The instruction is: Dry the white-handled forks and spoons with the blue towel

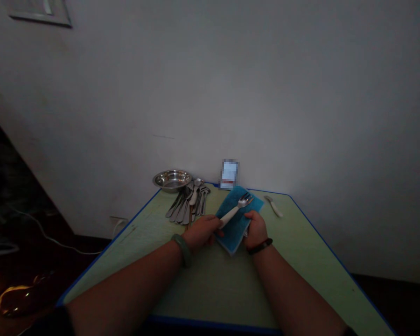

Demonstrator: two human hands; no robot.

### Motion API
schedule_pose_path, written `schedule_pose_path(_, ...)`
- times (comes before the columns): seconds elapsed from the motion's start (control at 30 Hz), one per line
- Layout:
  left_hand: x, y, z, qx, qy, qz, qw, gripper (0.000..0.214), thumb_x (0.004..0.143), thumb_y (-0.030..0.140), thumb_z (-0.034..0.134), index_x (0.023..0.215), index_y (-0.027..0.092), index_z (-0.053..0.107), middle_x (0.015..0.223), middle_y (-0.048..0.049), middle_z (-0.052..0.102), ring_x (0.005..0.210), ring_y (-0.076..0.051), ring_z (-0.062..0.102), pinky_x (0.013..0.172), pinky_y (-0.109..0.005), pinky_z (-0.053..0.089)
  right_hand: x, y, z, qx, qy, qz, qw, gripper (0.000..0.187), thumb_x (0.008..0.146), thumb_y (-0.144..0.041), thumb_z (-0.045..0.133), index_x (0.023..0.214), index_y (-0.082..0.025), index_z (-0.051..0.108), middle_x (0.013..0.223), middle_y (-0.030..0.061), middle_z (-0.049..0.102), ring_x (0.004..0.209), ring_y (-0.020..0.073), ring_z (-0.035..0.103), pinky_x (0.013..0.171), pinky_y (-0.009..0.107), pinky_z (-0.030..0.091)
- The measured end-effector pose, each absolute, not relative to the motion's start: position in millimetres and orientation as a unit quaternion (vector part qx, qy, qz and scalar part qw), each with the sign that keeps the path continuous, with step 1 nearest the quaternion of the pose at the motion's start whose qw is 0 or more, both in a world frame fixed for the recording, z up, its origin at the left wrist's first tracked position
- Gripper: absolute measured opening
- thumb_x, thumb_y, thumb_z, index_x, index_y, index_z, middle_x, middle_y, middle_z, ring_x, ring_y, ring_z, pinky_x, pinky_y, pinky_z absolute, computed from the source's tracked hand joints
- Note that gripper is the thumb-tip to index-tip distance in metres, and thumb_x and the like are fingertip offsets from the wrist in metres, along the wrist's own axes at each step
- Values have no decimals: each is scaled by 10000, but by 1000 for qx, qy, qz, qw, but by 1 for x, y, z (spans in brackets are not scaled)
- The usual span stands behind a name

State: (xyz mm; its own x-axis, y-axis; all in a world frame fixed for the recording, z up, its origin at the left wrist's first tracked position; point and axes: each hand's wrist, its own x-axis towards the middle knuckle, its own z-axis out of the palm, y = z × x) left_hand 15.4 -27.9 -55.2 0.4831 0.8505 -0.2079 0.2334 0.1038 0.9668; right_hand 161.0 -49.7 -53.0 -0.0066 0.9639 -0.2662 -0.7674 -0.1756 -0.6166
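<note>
1. Left hand: pinching the pale handle of a fork near its end; a green bangle circles the wrist.
2. Right hand: gripping the blue cloth at its right edge, thumb on top; a dark band on the wrist.
3. Fork position: slanted across the face of the cloth, tines up and to the right, between the two hands and above the worktop. Whether the tines touch the cloth: cannot tell.
4. Left of the cloth: metal cutlery, fanned in a pile, handles mostly toward the wearer.
5. Behind the pile, at the worktop's far left corner: a shiny metal bowl.
6. Right of the cloth: a pale-handled utensil, lying alone.
7. Far edge, near the wall: a pixelated bright panel.
</note>
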Motion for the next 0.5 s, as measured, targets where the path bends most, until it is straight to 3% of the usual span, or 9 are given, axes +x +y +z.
schedule_pose_path(0.3, 18, -34, -53, 593, 415, 256, 641, 199, 697, 363, 441, 760, 175, 423, 565, 46, 523, 296, -43, 382, 284, -174, 220, 161, -51, -51, -344, -143, 691, 619, 185, 569, -216, 383, 642, -160, 544, 472, 25, 584, 485, 184, 566, 472, 315, 461)
schedule_pose_path(0.5, 16, -31, -54, 628, 393, 274, 613, 288, 695, 450, 454, 735, 165, 435, 553, 59, 486, 303, -24, 360, 300, -169, 221, 163, -51, -52, -359, -170, 676, 621, 175, 568, -228, 385, 636, -166, 533, 477, 20, 580, 454, 179, 559, 478, 321, 458)
